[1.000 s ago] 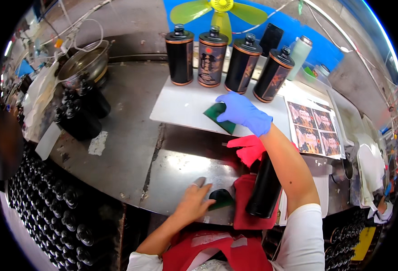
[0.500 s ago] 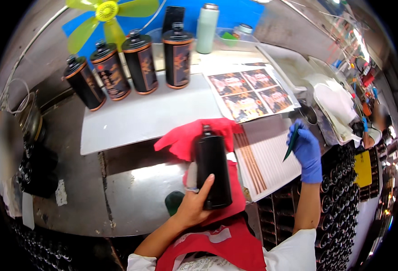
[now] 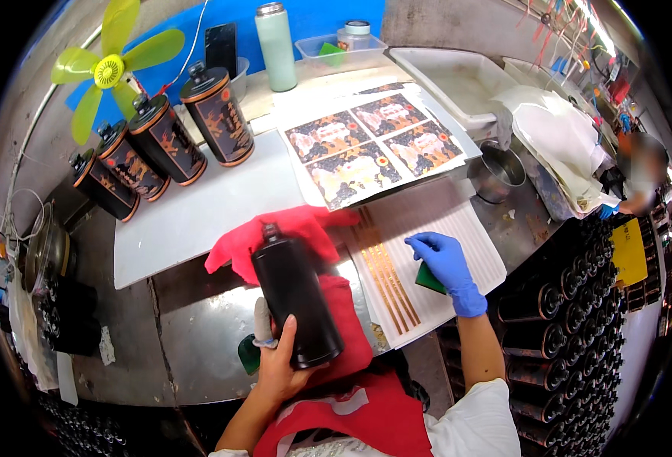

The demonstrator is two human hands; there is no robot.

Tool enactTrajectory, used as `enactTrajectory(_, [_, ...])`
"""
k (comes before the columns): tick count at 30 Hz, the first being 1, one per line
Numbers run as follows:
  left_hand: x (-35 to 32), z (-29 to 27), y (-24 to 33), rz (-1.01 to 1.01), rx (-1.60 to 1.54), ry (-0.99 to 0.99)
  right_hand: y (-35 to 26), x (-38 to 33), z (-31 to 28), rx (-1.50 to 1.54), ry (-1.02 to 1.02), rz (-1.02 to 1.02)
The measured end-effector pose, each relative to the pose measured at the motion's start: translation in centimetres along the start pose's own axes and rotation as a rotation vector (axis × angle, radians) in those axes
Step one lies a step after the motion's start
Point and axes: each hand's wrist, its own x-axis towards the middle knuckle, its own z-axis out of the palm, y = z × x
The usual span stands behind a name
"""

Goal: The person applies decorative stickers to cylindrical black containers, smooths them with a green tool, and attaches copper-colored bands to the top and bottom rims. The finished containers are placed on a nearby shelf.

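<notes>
My left hand (image 3: pixel 281 369) grips the lower end of a plain black bottle (image 3: pixel 294 297), tilted with its neck pointing away from me. A pale cover sits on one finger of that hand. Under the bottle lies a red cloth (image 3: pixel 233 247). My right hand (image 3: pixel 443 263), in a blue glove, hovers over a white lined sheet (image 3: pixel 458 221), thumb and forefinger drawn together. Tucked beneath its palm is a flat green piece (image 3: pixel 428 279), partly hidden. Thin gold-brown strips (image 3: pixel 385 278) run along the sheet left of this hand.
Several decorated black bottles (image 3: pixel 222 118) stand on a white board (image 3: pixel 176 217) beside a yellow-green fan (image 3: pixel 109 71). Printed label sheets (image 3: pixel 336 164) lie beyond the strips. A metal pot (image 3: pixel 496 171) and white tub (image 3: pixel 443 80) are at the right; another green piece (image 3: pixel 249 356) lies near my left hand.
The view has shifted, and the plain bottle leans more. My right hand has come down over the strip sheet, turning the green piece from upright to beneath its palm.
</notes>
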Motion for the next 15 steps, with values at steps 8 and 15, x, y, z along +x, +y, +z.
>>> enactTrajectory(8, [-0.8,-0.7,0.1,0.018,0.026,-0.044,-1.0,8.0,-4.3,0.585,0.560,0.087])
enactTrajectory(15, [-1.4,-0.3,-0.8,0.008,-0.002,-0.026,-2.8,15.2,-10.0,-0.296,0.606,-0.173])
